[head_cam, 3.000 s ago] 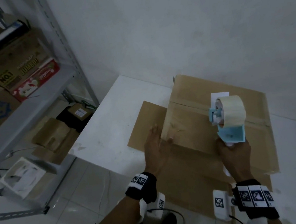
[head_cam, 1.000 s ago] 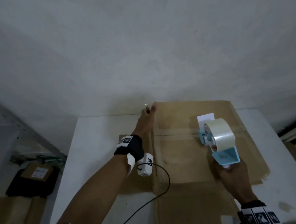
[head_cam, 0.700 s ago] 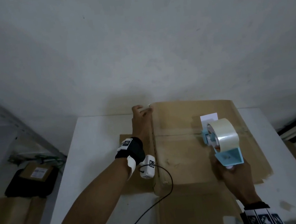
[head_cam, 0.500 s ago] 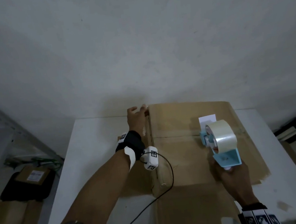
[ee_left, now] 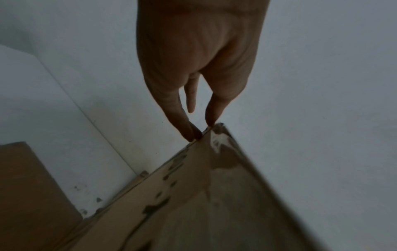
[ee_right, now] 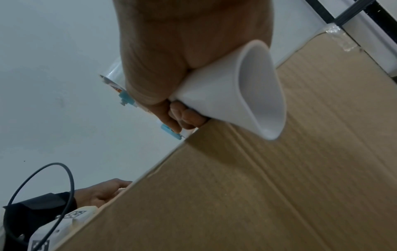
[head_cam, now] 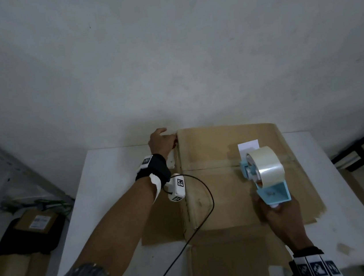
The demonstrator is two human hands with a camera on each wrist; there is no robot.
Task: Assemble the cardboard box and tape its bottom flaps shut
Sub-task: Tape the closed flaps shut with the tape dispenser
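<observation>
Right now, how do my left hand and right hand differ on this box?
The left hand is at the far left corner of the cardboard box; the right hand is over its near right part. The left hand's fingers are straight, tips touching the corner edge; the right hand's fingers curl round the handle of the tape dispenser. Both wear marker wristbands.

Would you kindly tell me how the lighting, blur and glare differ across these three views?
Head view: dim, flat light, with a soft shadow on the wall behind the cardboard box. Left wrist view: darkest, the left hand nearly silhouetted, the box blurred, glare at its corner. Right wrist view: the tape dispenser handle is bright, the right hand close and soft.
</observation>
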